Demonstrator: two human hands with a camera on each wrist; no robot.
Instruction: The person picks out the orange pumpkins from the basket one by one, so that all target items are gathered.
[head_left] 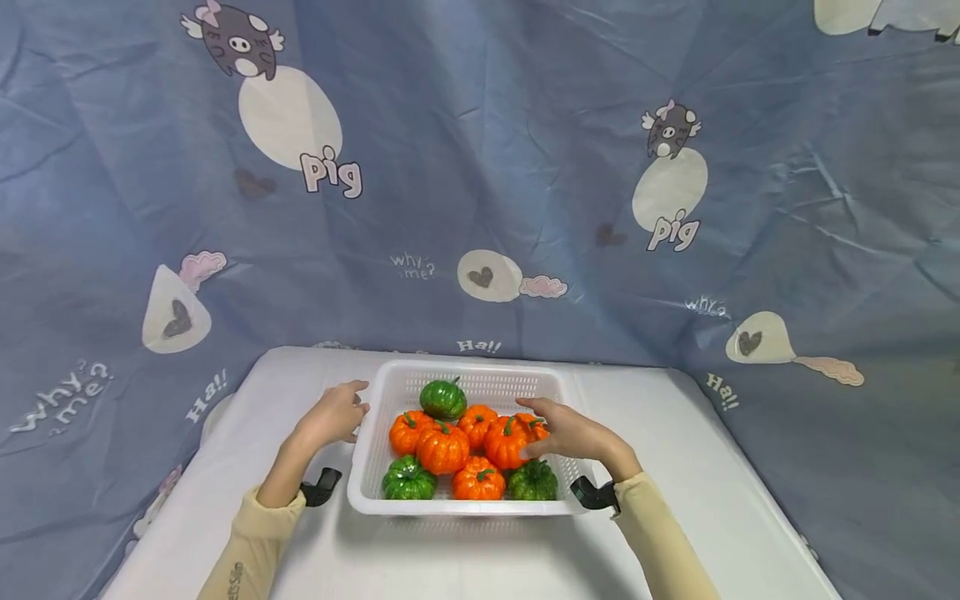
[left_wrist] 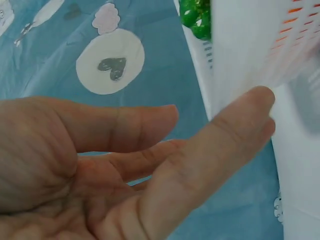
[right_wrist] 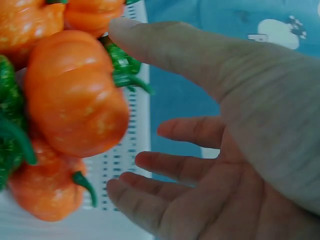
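Observation:
A white slotted plastic basket (head_left: 468, 507) holds several small orange pumpkins and three green ones. My left hand (head_left: 333, 414) hovers at the basket's left rim, holding nothing. In the left wrist view its loosely bent fingers overlap the basket wall (left_wrist: 245, 55). Over the basket's right side, my right hand (head_left: 568, 431) has its thumb and fingers spread apart. Nearest to it is a large orange pumpkin (head_left: 504, 443) with a green stem. The right wrist view shows that hand beside an orange pumpkin (right_wrist: 75, 95), its palm holding nothing.
At the back of the basket lies a dark green pumpkin (head_left: 443, 400); two more green pumpkins sit in its front corners, the left one (head_left: 408, 479) brighter. A white table (head_left: 420, 558) carries the basket. Blue printed cloth (head_left: 465, 183) hangs behind and at both sides.

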